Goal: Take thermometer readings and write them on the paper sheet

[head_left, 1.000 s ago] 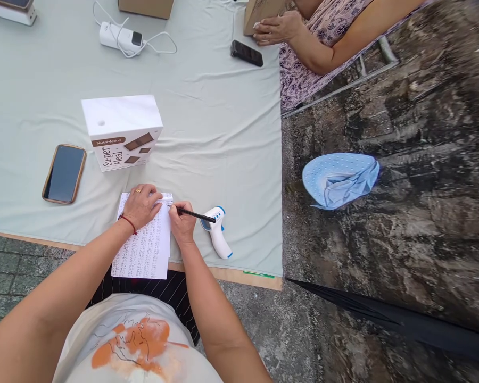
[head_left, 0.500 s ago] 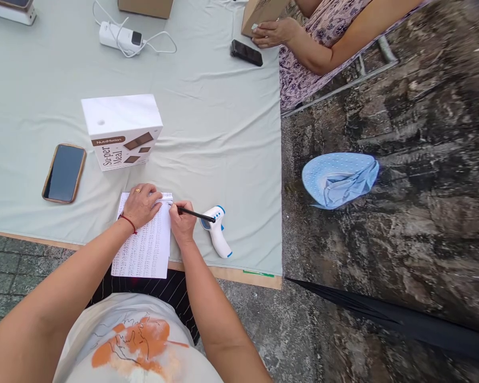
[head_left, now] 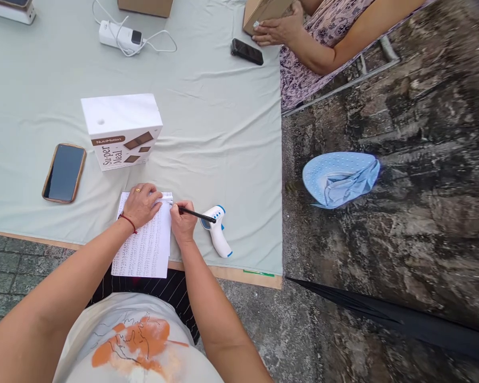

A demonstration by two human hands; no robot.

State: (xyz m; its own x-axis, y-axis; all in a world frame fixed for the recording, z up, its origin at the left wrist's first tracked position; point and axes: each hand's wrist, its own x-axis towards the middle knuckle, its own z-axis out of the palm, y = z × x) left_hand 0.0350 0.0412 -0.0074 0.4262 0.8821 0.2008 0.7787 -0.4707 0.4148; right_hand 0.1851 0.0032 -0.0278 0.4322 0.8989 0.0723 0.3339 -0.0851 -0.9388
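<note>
A sheet of paper [head_left: 146,250] covered in rows of small print lies at the table's near edge, its bottom hanging slightly over. Resting on its upper part, my left hand [head_left: 141,205] has its fingers slightly bent and apart, pressing the sheet down. My right hand [head_left: 182,221] is closed around a black pen [head_left: 195,214], at the sheet's upper right edge. The pen slants, its back end pointing right; its tip is hard to make out. Just right of that hand lies a white and blue infrared thermometer [head_left: 217,232], partly behind the pen's end.
Beyond the paper stands a white box [head_left: 122,114], with a phone [head_left: 64,173] to its left. A white device with a cable [head_left: 120,37], a cardboard box [head_left: 146,6] and a black device [head_left: 246,51] lie farther back. A co-worker's hand [head_left: 277,32] touches another carton [head_left: 261,13]. A blue hat [head_left: 339,178] lies right of the table.
Both of my hands and the pen stay nearly where they were. At the far right, the co-worker's hands have shifted slightly on the carton, and a second hand shows more.
</note>
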